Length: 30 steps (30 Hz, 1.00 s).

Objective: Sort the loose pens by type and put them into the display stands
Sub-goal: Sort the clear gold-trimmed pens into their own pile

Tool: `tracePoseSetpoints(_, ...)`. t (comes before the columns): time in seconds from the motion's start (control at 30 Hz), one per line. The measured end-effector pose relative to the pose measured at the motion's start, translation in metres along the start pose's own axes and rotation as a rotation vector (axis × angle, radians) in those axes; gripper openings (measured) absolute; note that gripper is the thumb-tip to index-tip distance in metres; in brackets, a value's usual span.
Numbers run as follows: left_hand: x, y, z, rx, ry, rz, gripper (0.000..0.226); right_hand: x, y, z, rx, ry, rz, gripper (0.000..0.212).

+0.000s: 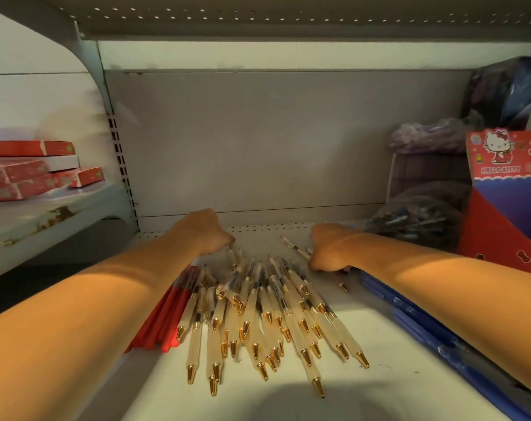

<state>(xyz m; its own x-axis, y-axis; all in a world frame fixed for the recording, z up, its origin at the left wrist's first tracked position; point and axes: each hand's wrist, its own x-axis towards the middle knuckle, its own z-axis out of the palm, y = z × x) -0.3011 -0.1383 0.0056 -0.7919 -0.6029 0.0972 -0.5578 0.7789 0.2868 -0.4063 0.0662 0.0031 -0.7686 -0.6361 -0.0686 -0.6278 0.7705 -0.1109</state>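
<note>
On the shelf (pixel 379 344), left hand (pixel 209 232), right hand (pixel 328 250), both gripping pens (pixel 258 314)

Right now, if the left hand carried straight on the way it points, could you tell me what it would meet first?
Only bare shelf floor shows beyond the left hand, so it would probably meet the grey back panel first, though depth is hard to judge.

**Cream and Gold Between Red and Blue**

The heaped cream pens (pixel 258 314) have frosted pale barrels and shiny gold tips, and some carry dark printed bands. To their left lie plain red pens (pixel 167 317), to their right deep blue pens (pixel 425 326). The display box (pixel 507 165) is red over blue, with a white cartoon cat. The stacked boxes (pixel 30 171) are red and white.
</note>
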Motion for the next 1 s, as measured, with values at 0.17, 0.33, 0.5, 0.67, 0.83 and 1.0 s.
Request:
tracePoseSetpoints(0.17,0.011,0.014,0.014,-0.104,-0.14,-0.068,0.029,-0.002,0.001,0.008,0.039,0.007,-0.019,0.022)
tracePoseSetpoints(0.33,0.018,0.023,0.013,-0.17,-0.18,-0.118,0.017,-0.001,0.002,0.013,0.092,0.015,-0.031,0.03)
tracePoseSetpoints(0.5,0.025,0.021,0.019,-0.324,-0.266,-0.18,0.031,-0.002,0.002,0.01,0.102,-0.024,-0.065,0.026)
tracePoseSetpoints(0.67,0.029,0.023,0.022,-0.299,-0.32,-0.163,0.022,-0.001,0.0,0.013,0.052,0.001,-0.121,0.018)
tracePoseSetpoints(0.83,0.031,0.029,0.021,-0.264,-0.35,-0.152,0.017,-0.001,-0.001,0.014,0.029,0.03,-0.115,0.011)
tracePoseSetpoints(1.0,0.031,0.036,0.02,-0.405,-0.363,-0.186,0.014,0.001,-0.001,0.014,0.015,0.045,-0.088,0.01)
